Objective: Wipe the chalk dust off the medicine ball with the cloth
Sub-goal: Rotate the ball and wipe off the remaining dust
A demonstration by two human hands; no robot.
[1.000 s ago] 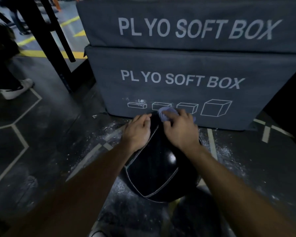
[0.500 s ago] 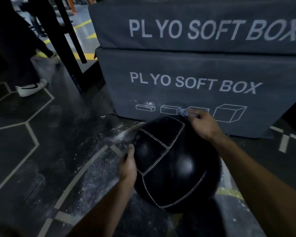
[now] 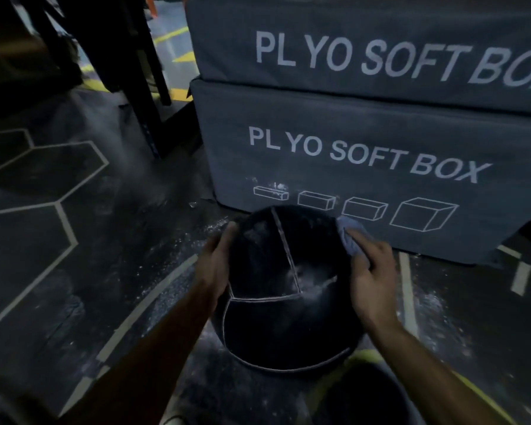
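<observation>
Right now my left hand (image 3: 216,265) lies flat against the left side of the medicine ball (image 3: 285,289), fingers straight and close together, steadying it on the dark floor (image 3: 74,271). That ball sits just in front of the lower soft box (image 3: 365,154), with loose chalk (image 3: 172,250) scattered on the ground around it. Near the middle, beside the pale seam, a whitish smear of dust (image 3: 311,279) shows on the leather. Further right, my right hand (image 3: 371,277) presses the bluish cloth (image 3: 351,237) onto the upper right side of the ball; its fingers curl over the bunched cloth.

I think the main risk is the ball rolling away under my push, since my left hand only braces it and does not grip. It could also turn through the chalk on the floor and pick dust up again. Finally, a bunched cloth may smear powder into the seam rather than lift it.
</observation>
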